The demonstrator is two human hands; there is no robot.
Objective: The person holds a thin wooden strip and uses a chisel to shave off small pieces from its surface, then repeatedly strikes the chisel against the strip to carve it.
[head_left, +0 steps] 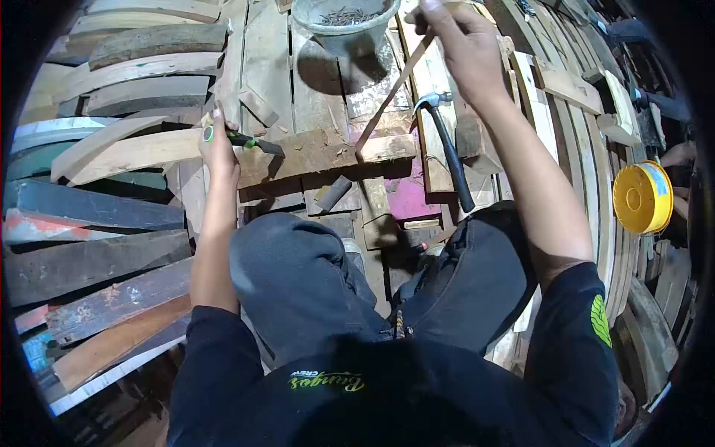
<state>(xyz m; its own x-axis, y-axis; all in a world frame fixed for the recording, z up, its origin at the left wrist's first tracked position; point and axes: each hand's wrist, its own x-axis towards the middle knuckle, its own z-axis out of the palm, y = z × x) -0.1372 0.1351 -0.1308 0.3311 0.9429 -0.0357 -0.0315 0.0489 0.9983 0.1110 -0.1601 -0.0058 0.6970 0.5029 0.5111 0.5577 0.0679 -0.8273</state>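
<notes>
My left hand (219, 149) is closed around a black and green handled tool (244, 139) whose short dark end points right. That end lies over the left part of a rough wooden block (316, 153) in front of my knees. Raised at the upper right, my right hand (469, 56) pinches the top of a long thin dark strip (395, 89). The strip slants down and left, its lower end at the block's edge. A claw hammer (449, 153) with a dark handle lies on the boards just below my right hand.
A bucket of nails (346, 26) stands at the top centre. Curved wooden pieces (149, 67) are stacked along the left, and long boards (588, 149) run down the right. A yellow round container (640, 197) sits far right, near another person's arm (679, 154). A small wood offcut (334, 193) lies below the block.
</notes>
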